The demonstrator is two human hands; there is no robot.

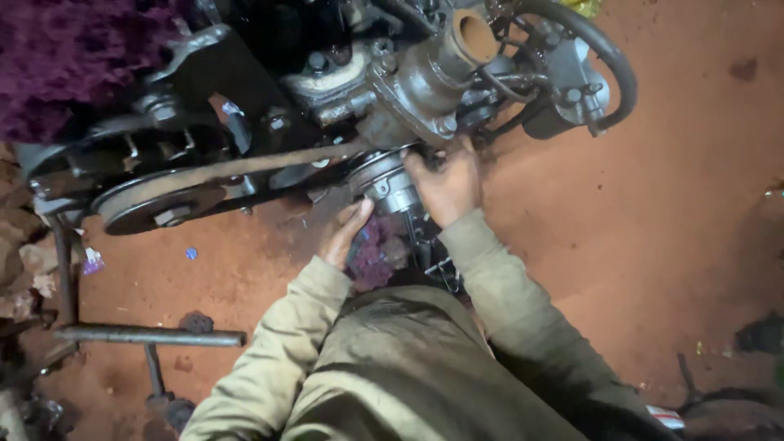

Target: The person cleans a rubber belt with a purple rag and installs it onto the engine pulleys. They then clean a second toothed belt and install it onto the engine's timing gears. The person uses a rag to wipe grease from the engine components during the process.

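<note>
A grey round alternator [382, 181] with a grooved pulley hangs at the lower side of a dark engine [425, 73]. A worn drive belt [245, 166] runs from it to a large black pulley [159, 204] on the left. My right hand [449, 186] grips the alternator's right side, fingers curled at its mount. My left hand [345, 234] reaches up from below, and its fingertips touch the underside of the alternator. A purple rag [371, 257] lies just under both hands. My grip with the left hand is hidden by the hand's back.
The engine sits on red dirt ground [653, 229]. A black hose [608, 57] loops at the engine's right. A steel bar frame [147, 335] lies at lower left, with stones beyond it. A purple fuzzy cloth [73, 57] covers the top left.
</note>
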